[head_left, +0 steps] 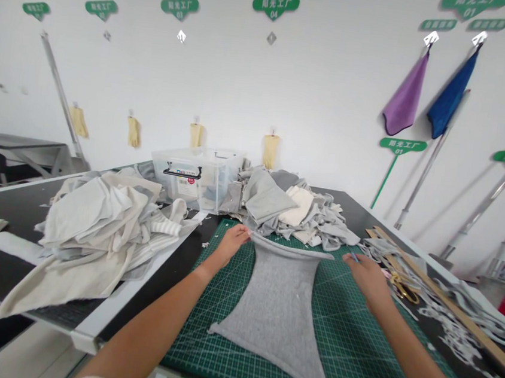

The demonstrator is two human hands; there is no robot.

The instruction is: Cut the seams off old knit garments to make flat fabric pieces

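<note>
A grey knit cloth piece (pixel 279 300) with curved-in sides lies on the green cutting mat (pixel 368 327). Its far edge is rolled or folded into a narrow band. My left hand (pixel 232 244) pinches the far left corner of this cloth. Just beyond the cloth's far right corner, apart from it, is my right hand (pixel 367 277), its fingers closed on a slim blue object (pixel 354 257), too small to make out its kind. Gold-handled scissors (pixel 404 289) lie to the right of my right hand.
Cream and grey cloth pieces form a pile (pixel 96 215) at left. Behind the mat sit another cloth heap (pixel 273 203) and a clear plastic box (pixel 186 176). A wooden strip (pixel 461 307) and cloth scraps (pixel 453 336) lie at right. Mop poles (pixel 426 165) lean against the wall.
</note>
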